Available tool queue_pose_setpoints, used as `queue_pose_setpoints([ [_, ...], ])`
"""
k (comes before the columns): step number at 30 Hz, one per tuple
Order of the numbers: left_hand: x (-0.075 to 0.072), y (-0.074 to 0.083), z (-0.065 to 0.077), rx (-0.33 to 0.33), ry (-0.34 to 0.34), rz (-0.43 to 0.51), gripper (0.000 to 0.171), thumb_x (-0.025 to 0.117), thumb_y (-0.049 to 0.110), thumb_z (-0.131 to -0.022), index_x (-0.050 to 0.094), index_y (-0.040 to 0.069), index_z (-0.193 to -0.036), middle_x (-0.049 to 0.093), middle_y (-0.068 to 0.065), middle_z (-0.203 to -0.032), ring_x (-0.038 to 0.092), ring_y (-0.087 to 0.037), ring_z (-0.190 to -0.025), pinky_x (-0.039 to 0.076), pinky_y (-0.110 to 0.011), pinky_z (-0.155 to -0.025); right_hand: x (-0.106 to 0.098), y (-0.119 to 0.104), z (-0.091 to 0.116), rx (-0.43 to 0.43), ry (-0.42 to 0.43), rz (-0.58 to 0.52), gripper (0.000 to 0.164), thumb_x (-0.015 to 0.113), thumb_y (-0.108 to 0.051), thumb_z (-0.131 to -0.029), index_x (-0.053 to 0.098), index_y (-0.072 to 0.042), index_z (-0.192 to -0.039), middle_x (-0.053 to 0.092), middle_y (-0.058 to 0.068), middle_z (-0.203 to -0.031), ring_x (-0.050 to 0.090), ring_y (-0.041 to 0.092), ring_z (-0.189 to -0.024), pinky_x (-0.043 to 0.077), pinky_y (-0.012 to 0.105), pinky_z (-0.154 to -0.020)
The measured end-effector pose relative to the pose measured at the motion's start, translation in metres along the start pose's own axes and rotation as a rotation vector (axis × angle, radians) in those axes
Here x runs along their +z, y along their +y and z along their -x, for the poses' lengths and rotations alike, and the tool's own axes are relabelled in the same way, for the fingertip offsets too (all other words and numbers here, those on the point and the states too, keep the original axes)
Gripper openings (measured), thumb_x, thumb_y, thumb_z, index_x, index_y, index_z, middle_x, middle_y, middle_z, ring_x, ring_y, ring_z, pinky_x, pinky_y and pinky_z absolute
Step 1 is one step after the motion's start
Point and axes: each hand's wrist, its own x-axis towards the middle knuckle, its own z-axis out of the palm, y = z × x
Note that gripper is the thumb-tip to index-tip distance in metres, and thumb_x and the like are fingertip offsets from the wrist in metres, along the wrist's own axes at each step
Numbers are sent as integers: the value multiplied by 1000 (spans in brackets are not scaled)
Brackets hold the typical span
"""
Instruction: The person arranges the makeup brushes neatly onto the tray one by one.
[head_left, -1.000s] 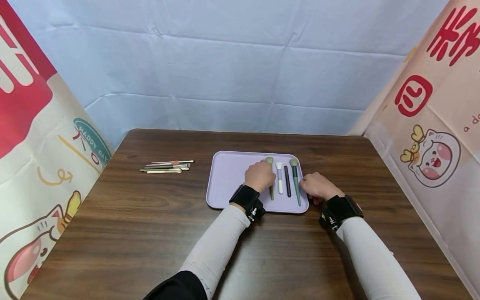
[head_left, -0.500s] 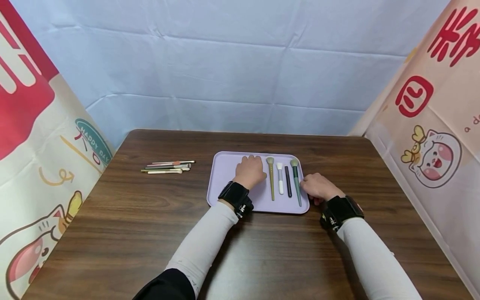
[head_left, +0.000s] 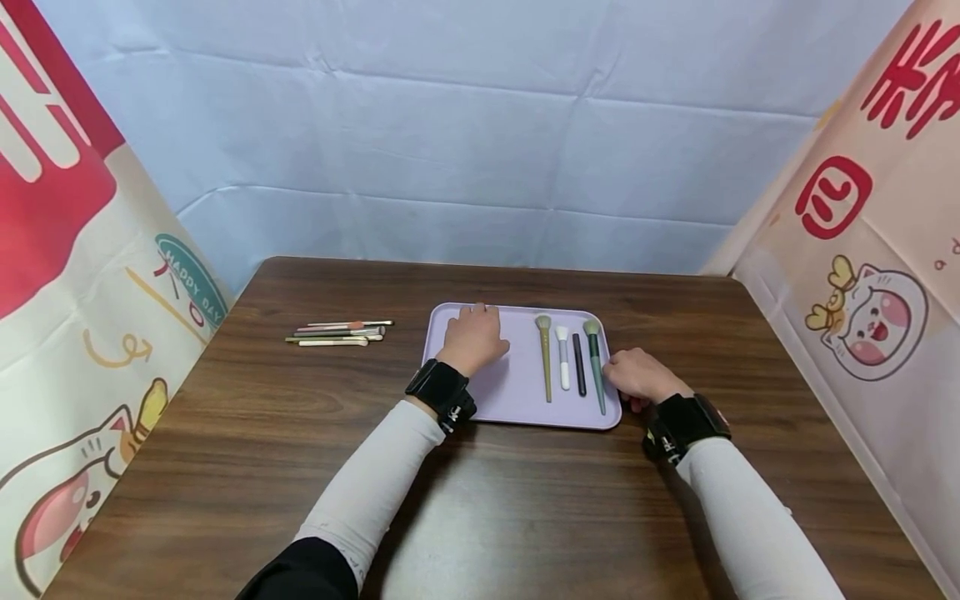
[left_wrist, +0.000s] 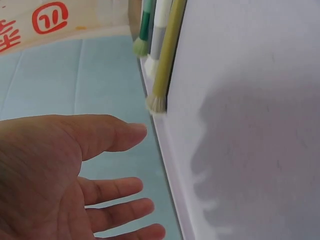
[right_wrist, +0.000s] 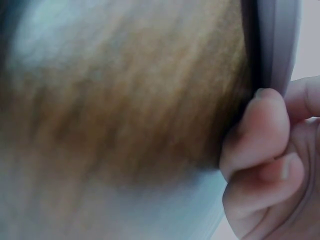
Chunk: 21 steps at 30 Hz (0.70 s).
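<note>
A lilac tray (head_left: 517, 408) lies on the table. Several makeup tools rest on its right half: an olive brush (head_left: 546, 358), a small white-tipped brush (head_left: 564, 358), a slim black stick (head_left: 580, 365) and a green brush (head_left: 596, 367). My left hand (head_left: 472, 340) hovers over the tray's left part. In the left wrist view its fingers (left_wrist: 120, 212) are spread and hold nothing, and its shadow falls on the tray. My right hand (head_left: 641, 375) pinches the tray's right edge; in the right wrist view the curled fingers (right_wrist: 262, 125) meet the tray's rim (right_wrist: 280, 45).
A bundle of several slim brushes (head_left: 341, 334) lies on the brown wooden table (head_left: 315, 433), left of the tray. A pale blue cloth (head_left: 480, 150) hangs behind the table, with printed cloths (head_left: 847, 333) at the sides.
My left hand has moved left, away from the olive brush, which now lies uncovered on the tray. My right hand has stayed at the tray's right edge.
</note>
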Motion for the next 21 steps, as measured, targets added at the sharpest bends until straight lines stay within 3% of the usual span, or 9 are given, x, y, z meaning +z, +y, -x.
queue_pose_setpoints([
  [9,-12,-20,9,-16,23,-37,55,66,35,-97,54,1,-139,57,-16,-133,50,-35,-128,47,-49,-101,1,-1,1,2,3,1,32,38,-20,-100,61,1,-92,57,11,-66,61,22,-52,52,33,-50],
  [21,-17,-51,15,-57,5,8,58,65,33,-98,50,-2,-142,53,-19,-137,47,-38,-128,43,-54,-103,1,-1,0,6,6,3,32,38,-19,-101,62,1,-93,56,10,-66,61,22,-53,52,33,-50],
])
